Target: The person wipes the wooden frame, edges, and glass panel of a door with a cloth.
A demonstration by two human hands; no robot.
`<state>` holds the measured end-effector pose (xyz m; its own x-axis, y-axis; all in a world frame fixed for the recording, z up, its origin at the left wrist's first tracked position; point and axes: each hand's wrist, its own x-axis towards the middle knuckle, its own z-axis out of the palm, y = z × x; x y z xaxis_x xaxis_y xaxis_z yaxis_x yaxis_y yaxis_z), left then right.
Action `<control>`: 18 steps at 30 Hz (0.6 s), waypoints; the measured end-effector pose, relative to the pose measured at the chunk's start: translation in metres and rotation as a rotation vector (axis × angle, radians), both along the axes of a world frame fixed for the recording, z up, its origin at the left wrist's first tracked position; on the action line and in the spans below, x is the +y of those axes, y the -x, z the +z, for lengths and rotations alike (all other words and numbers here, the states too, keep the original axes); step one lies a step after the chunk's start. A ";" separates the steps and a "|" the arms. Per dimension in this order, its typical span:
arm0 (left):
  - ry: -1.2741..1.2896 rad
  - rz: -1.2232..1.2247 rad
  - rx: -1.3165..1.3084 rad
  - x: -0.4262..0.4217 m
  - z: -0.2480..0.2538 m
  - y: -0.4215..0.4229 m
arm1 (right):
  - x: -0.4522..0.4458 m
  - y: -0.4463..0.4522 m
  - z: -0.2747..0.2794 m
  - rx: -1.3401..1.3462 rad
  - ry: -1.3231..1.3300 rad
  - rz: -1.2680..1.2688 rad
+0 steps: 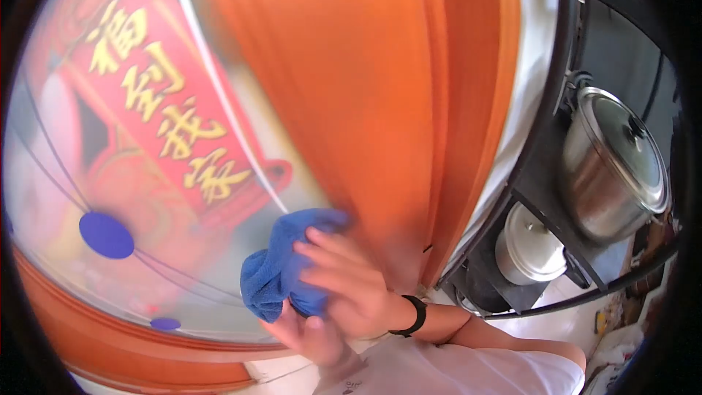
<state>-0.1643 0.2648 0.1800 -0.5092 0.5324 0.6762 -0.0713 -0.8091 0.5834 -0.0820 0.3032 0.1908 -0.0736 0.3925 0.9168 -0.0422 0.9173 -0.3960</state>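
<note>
A blue cloth (274, 274) is bunched up in front of my chest, close to the glass door panel (241, 102). My right hand (351, 285), with a black band on its wrist, has its fingers curled over the cloth's right side; they are slightly blurred. Below it, my left hand (314, 340) grips the lower edge of the cloth, thumb upward. Both hands are close together, with the cloth between them. Whether the cloth touches the glass, I cannot tell.
An orange wooden door frame (365, 66) stands beside the glass, which bears a red sign (161, 102) with gold characters. Blue ovals (106, 234) hang on strings there. At right, a black metal rack (523, 205) holds a large lidded steel pot (599, 175) and a smaller lidded pot (530, 245).
</note>
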 end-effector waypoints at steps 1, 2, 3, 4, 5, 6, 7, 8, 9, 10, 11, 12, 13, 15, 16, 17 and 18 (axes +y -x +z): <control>0.023 0.072 -0.014 -0.006 -0.006 0.007 | -0.002 0.005 0.000 0.002 0.001 0.007; 0.048 0.144 -0.026 -0.013 -0.014 0.014 | -0.004 0.011 0.000 0.004 -0.008 0.036; 0.075 0.213 -0.037 -0.016 -0.022 0.019 | -0.005 0.018 0.000 0.007 -0.015 0.063; 0.039 0.301 -0.084 -0.013 -0.032 0.026 | -0.007 0.024 -0.001 0.011 -0.020 0.089; 0.000 0.387 -0.125 -0.007 -0.044 0.033 | -0.008 0.030 -0.002 0.015 -0.029 0.110; -0.018 0.427 -0.148 -0.008 -0.045 0.038 | -0.009 0.036 -0.004 0.023 -0.041 0.127; -0.036 0.467 -0.170 -0.008 -0.045 0.042 | -0.010 0.042 -0.007 0.032 -0.055 0.143; -0.027 0.461 -0.176 -0.010 -0.040 0.044 | -0.010 0.045 -0.010 0.030 -0.059 0.153; -0.020 0.449 -0.181 -0.010 -0.031 0.044 | -0.009 0.047 -0.012 0.029 -0.066 0.156; -0.011 0.430 -0.187 -0.009 -0.021 0.042 | -0.009 0.046 -0.014 0.026 -0.073 0.152; 0.000 0.404 -0.197 -0.009 -0.013 0.039 | -0.008 0.044 -0.014 0.032 -0.072 0.163; 0.013 0.372 -0.211 -0.008 -0.006 0.035 | -0.007 0.040 -0.013 0.033 -0.070 0.167; 0.024 0.335 -0.230 -0.007 -0.004 0.030 | -0.005 0.035 -0.013 0.029 -0.073 0.166; 0.092 0.283 -0.175 -0.006 -0.005 0.022 | -0.003 0.023 -0.014 0.028 -0.047 0.137; 0.121 0.259 -0.152 -0.006 -0.006 0.018 | -0.001 0.017 -0.014 0.023 -0.039 0.125; 0.097 0.215 -0.123 -0.004 -0.006 0.012 | -0.001 0.010 -0.013 0.020 -0.016 0.106; 0.068 0.173 -0.094 -0.001 -0.005 0.006 | -0.001 0.003 -0.011 0.017 0.004 0.090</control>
<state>-0.1700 0.2636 0.1746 -0.6563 0.4744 0.5867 0.0088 -0.7727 0.6347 -0.0851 0.3021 0.1798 -0.0932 0.3888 0.9166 -0.1308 0.9078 -0.3984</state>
